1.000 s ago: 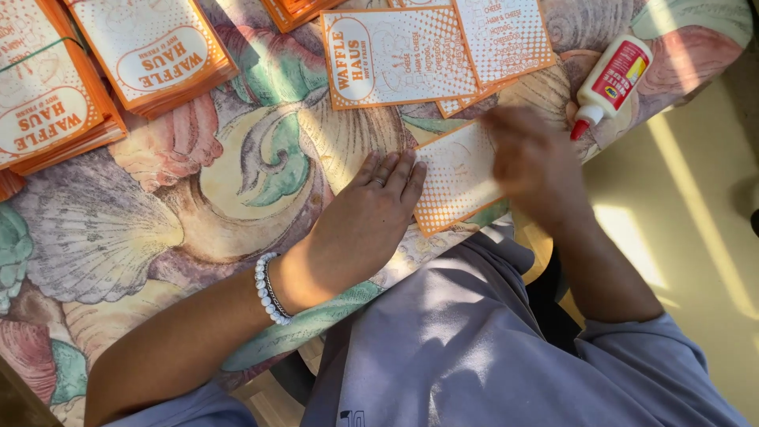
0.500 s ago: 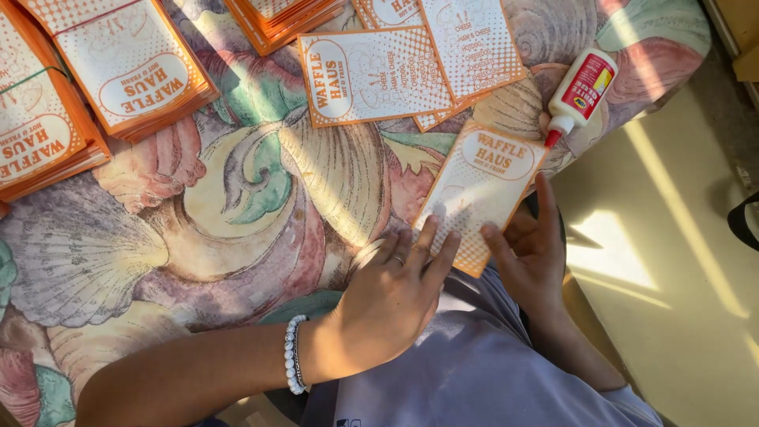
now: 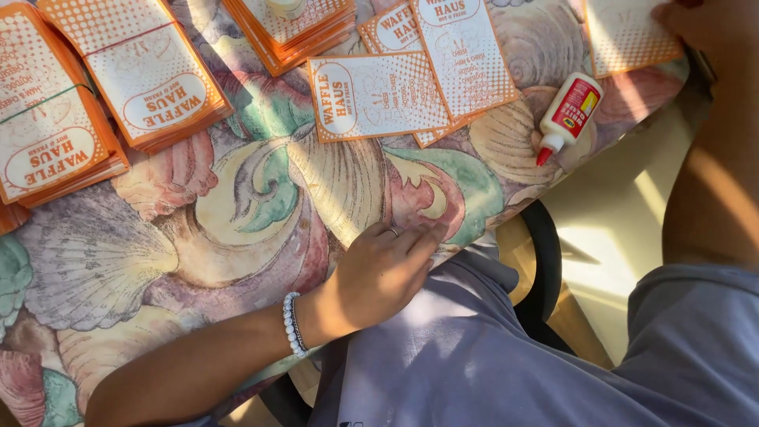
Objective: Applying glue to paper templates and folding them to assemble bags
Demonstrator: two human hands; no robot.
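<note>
Left hand [image 3: 378,277] flat on the shell cloth [image 3: 237,229] at the worktop edge, fingers spread, holding nothing. Right hand [image 3: 700,24] up at the far corner, pressing an orange card [image 3: 628,35] down, maybe to stick it; grip unclear. Glue bottle [image 3: 569,115] lying close, handy.

Matt paper cards [image 3: 378,96]; glossy plastic glue bottle [image 3: 569,115]; printed cloth table cover [image 3: 237,229].
</note>
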